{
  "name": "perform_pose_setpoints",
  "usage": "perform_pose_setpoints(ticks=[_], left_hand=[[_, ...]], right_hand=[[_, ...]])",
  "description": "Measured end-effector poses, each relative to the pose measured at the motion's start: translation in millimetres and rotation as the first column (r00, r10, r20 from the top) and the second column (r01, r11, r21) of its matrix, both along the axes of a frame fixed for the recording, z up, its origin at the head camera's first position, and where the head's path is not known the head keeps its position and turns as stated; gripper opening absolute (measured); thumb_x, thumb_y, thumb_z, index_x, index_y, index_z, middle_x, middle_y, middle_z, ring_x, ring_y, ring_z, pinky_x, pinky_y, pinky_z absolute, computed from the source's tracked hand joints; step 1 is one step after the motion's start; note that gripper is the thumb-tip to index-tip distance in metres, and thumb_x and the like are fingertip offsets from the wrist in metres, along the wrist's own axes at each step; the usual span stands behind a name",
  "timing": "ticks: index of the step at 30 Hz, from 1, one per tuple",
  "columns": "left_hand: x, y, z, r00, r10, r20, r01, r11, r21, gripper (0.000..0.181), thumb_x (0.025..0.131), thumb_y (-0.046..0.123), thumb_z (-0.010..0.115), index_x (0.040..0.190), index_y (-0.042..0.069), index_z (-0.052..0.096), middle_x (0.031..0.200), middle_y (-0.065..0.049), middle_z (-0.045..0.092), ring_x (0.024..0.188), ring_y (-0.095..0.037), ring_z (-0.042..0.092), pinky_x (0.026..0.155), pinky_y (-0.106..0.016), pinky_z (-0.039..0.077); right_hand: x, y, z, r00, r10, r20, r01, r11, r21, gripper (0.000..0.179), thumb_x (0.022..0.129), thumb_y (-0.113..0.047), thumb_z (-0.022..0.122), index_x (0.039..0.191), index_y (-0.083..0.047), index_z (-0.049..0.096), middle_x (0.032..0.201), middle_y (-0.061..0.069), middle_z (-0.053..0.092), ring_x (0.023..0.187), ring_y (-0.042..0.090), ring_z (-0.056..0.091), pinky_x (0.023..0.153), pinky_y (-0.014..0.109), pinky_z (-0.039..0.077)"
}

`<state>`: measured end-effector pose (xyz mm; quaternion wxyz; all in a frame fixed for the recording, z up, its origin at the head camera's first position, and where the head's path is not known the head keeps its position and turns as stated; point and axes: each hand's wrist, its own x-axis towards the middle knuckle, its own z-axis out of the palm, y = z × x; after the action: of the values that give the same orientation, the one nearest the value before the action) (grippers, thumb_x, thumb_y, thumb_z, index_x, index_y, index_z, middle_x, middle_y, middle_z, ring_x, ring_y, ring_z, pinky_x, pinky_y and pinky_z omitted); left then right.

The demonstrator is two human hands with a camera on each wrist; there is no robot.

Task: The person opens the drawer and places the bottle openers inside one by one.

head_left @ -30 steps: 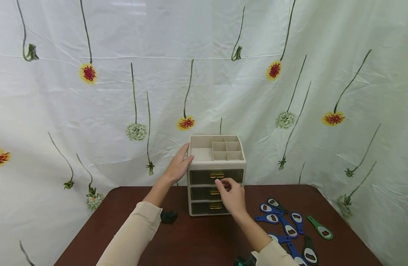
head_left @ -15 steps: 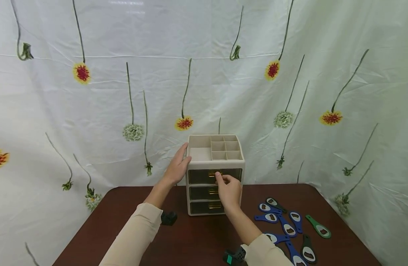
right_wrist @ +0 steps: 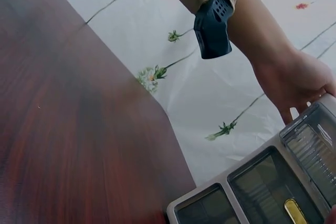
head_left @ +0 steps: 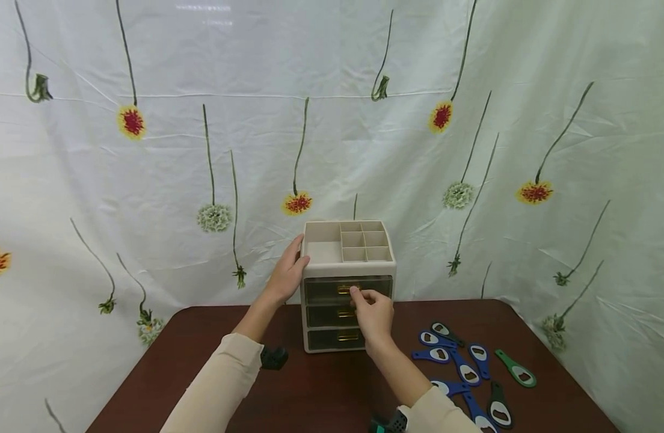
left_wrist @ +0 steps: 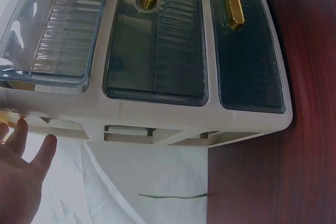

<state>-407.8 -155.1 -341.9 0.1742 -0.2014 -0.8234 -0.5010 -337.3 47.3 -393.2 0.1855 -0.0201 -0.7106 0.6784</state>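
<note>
A beige desktop organizer (head_left: 349, 270) with three dark see-through drawers stands on the table. Its top drawer (head_left: 321, 291) sits slightly forward of the frame, as the left wrist view also shows. My right hand (head_left: 376, 313) pinches the gold handle (head_left: 344, 289) of that drawer between thumb and curled fingers; in the right wrist view only a sliver of this hand shows at the corner. Against the organizer's left side rests my left hand (head_left: 286, 275), fingers fairly straight, the thumb near the top front edge. In the left wrist view, its fingers (left_wrist: 44, 156) spread beside the side wall.
Several blue bottle openers (head_left: 467, 374) lie in a loose group on the dark red table (head_left: 310, 397), right of the organizer. Green ones (head_left: 518, 371) and dark ones (head_left: 500, 412) lie among them. A white flowered curtain (head_left: 245, 72) hangs behind the table.
My right hand has moved in to the top drawer's handle and taken hold of it. The top drawer has come slightly forward. My left hand stays at the organizer's side.
</note>
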Motion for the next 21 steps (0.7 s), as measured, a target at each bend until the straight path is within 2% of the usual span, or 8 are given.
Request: perform_pose_setpoints(ticks=[11,15,21], left_hand=[[4.9,1.6,4.3,0.997,-0.073,0.007,0.073,0.995,0.061,0.058,0.110,0.008,0.040,0.163,-0.003,0.019,0.167,-0.023,0.019,0.152,-0.039,0.020,0.121,-0.056,0.019],[5.7,2.0,5.0,0.998,-0.067,0.016,0.066,0.996,0.067,0.059,0.110,0.009,0.040,0.163,-0.003,0.019,0.167,-0.023,0.018,0.152,-0.040,0.020,0.121,-0.056,0.018],[5.6,2.6,4.1,0.999,-0.036,0.026,0.035,0.998,0.058,0.059,0.110,0.010,0.041,0.164,-0.002,0.019,0.168,-0.022,0.019,0.150,-0.042,0.026,0.120,-0.056,0.023]], right_hand=[[17.8,5.6,1.4,0.998,0.049,0.029,-0.049,0.999,0.015,0.031,0.099,-0.031,0.073,0.094,-0.001,0.077,0.087,0.015,0.072,0.084,0.035,0.066,0.072,0.037,0.052],[21.6,7.5,0.6,0.997,0.069,0.027,-0.069,0.998,0.004,0.033,0.099,-0.031,0.073,0.094,0.002,0.076,0.085,0.015,0.071,0.081,0.036,0.065,0.070,0.036,0.050],[26.8,10.1,-1.5,0.995,0.095,0.030,-0.095,0.995,-0.018,0.033,0.099,-0.029,0.073,0.096,0.004,0.076,0.085,0.016,0.071,0.073,0.027,0.062,0.065,0.034,0.051]])
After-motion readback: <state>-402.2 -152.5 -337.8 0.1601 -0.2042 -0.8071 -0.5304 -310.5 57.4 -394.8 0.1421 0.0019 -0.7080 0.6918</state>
